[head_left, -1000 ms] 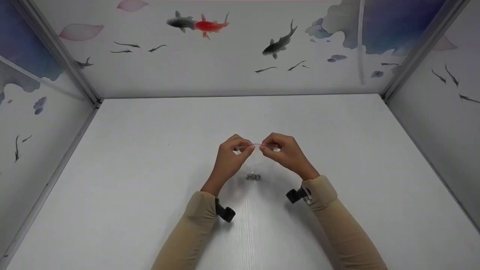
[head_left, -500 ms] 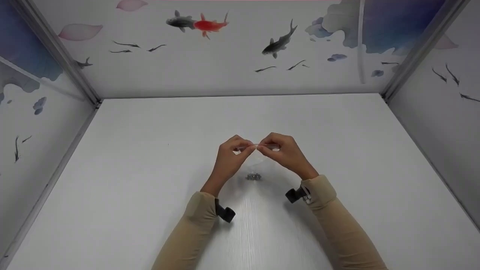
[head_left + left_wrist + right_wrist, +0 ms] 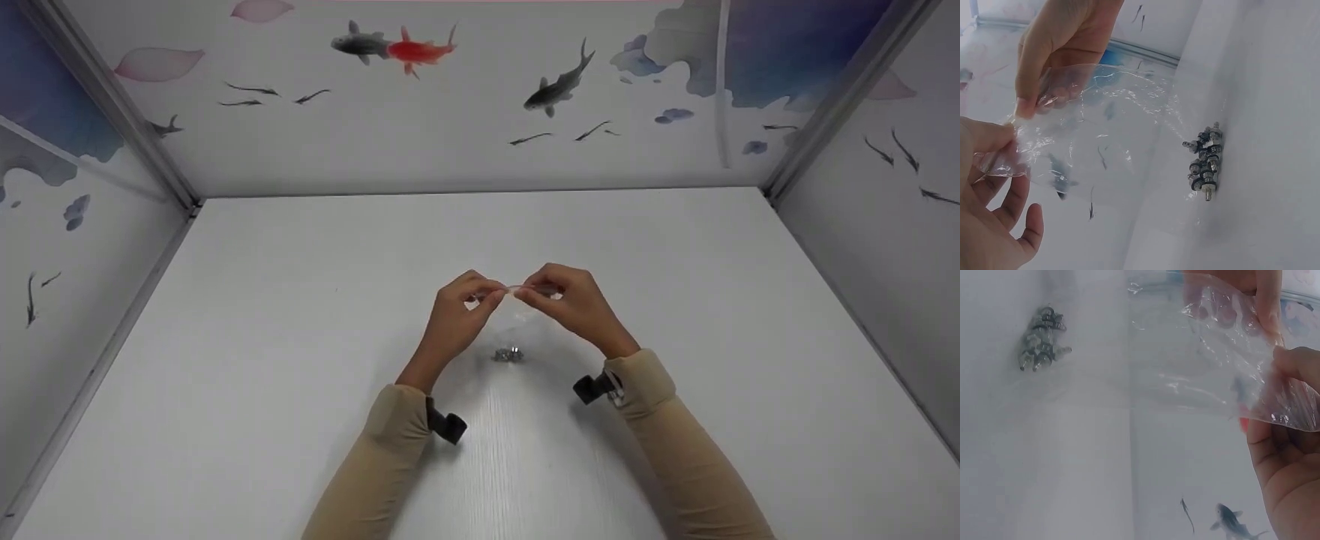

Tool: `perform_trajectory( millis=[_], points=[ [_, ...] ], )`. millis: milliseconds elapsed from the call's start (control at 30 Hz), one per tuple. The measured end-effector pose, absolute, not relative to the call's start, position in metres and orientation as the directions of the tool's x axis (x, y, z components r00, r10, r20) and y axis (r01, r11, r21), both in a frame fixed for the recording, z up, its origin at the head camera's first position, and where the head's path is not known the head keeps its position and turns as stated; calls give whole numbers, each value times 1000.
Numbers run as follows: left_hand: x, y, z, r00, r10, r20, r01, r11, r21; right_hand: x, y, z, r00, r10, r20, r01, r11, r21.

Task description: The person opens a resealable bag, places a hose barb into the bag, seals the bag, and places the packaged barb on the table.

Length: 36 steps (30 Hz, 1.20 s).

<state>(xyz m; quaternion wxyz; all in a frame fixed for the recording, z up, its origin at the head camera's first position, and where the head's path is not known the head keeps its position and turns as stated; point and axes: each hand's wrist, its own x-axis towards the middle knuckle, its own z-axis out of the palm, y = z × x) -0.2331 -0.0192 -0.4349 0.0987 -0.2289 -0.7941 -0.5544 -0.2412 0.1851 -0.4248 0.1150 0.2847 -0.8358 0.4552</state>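
Observation:
A clear plastic bag (image 3: 1112, 112) hangs between the two hands, with its top edge bunched at their fingertips. Small metal fittings with dark rings (image 3: 1204, 160) lie clustered at the bag's lower end, low over the white table in the head view. With thumb and forefinger, the left hand (image 3: 459, 311) pinches one side of the top edge. Opposite it, the right hand (image 3: 566, 301) pinches the other side, the two sets of fingertips almost meeting. The right wrist view shows the same bag (image 3: 1185, 365) stretched from the fingers toward the fittings (image 3: 1041, 340).
The white tabletop (image 3: 300, 360) runs back to a panel (image 3: 480, 142) printed with fish, and similar side panels stand left and right. Each sleeve cuff carries a small black camera mount, one left (image 3: 448, 427) and one right (image 3: 592, 388).
The right fingertips have come closer to the left ones along the bag's top edge. The left forearm has shifted slightly left, and the fittings have turned a little. Both pinches stay.

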Motion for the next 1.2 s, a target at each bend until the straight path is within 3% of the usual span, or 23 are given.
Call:
perform_trajectory(
  millis=[400,600,933,1200],
  points=[
    [-240,-32,-435,-893,179,414,451,345,823,-244,207,-417,-809,-438,392,-579,476,-662],
    [-249,-32,-435,-934,189,302,353,362,863,-252,209,-416,-835,-442,326,-536,523,-663],
    [-268,-28,-450,-978,91,187,207,367,907,-276,197,-425,-933,-304,195,-344,584,-735],
    [-273,-32,-461,-990,102,98,130,388,913,-290,186,-444,-973,-201,110,-208,572,-794]
  ],
)
